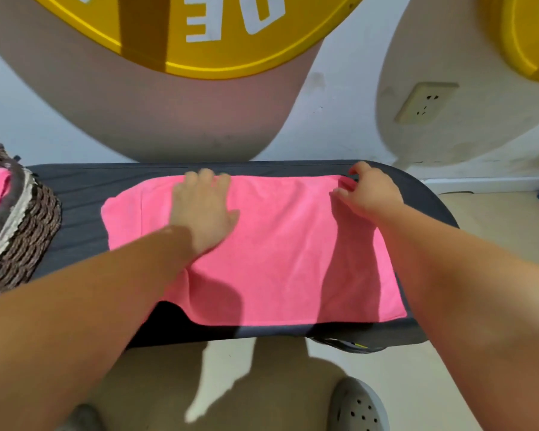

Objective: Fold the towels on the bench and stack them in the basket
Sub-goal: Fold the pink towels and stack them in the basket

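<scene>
While left fingers [206,179] lie flat, right fingers [343,192] pinch towel [277,244] on bench [75,194] by wall [339,119].

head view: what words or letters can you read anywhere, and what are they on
"DE": white letters, upside down and cut off by the top edge, on the big yellow round wall sign.
Unreadable: cropped white letter fragments on the second yellow round sign at far right.
No text shows on the pink towel.
</scene>
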